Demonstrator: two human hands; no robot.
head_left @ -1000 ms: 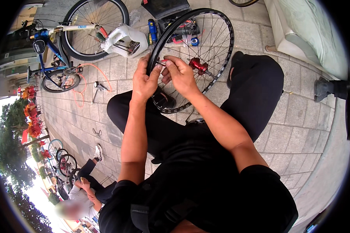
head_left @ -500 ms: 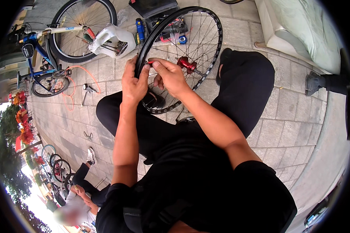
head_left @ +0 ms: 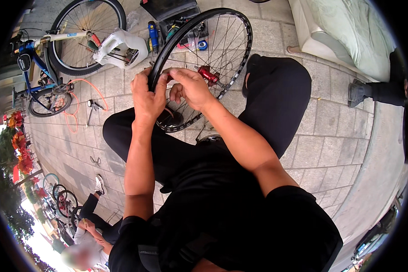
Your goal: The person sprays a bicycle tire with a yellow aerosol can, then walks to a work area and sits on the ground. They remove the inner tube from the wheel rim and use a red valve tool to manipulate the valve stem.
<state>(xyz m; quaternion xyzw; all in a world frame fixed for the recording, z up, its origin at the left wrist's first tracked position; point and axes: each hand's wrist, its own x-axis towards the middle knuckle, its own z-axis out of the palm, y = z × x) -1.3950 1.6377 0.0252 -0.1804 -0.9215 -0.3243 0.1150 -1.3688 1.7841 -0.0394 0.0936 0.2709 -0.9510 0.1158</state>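
Observation:
Upright between my legs leans a bicycle wheel (head_left: 248, 56) with a black rim, thin spokes and a red hub (head_left: 208, 75). My left hand (head_left: 147, 99) is closed round the wheel's near-left edge, its thumb on the inner side and its fingers on the outer side. Right beside that thumb, my right hand (head_left: 190, 88) has thumb and forefinger pinched together against the inner side of the rim. Whatever lies in this pinch is hidden by the fingers. The other fingers of my right hand are curled.
Beyond the wheel lie an open black toolbox (head_left: 174, 11), a blue cylindrical tool (head_left: 153, 36) and a blue tape measure (head_left: 202, 45). A white plastic jug (head_left: 136, 52) stands by a blue bicycle (head_left: 31, 68). An orange hose (head_left: 93, 81) trails leftward. A covered sofa (head_left: 322, 45) is far right; a person sits lower left.
The view has shifted, so the scene sits slightly further left. A small red piece visible at my right fingertips before is now out of sight. My left hand keeps its hold on the wheel.

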